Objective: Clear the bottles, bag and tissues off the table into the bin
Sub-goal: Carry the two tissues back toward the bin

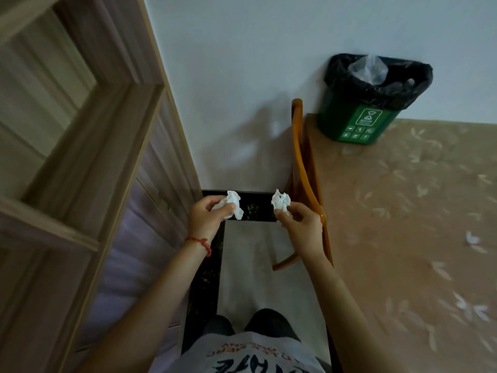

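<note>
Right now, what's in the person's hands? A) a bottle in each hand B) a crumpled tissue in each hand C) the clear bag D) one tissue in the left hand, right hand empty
B: the left hand grips one crumpled tissue and the right hand pinches another tissue, both away from the green bin.

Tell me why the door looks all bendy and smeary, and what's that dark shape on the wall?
Head view: the wide-angle lens curves the door frame, and its edges look smeared with blur. Head view: the dim grey shape on the wall is a soft shadow. Head view: the tissues in the left hand and right hand stay fairly sharp, as does the green bin.
</note>
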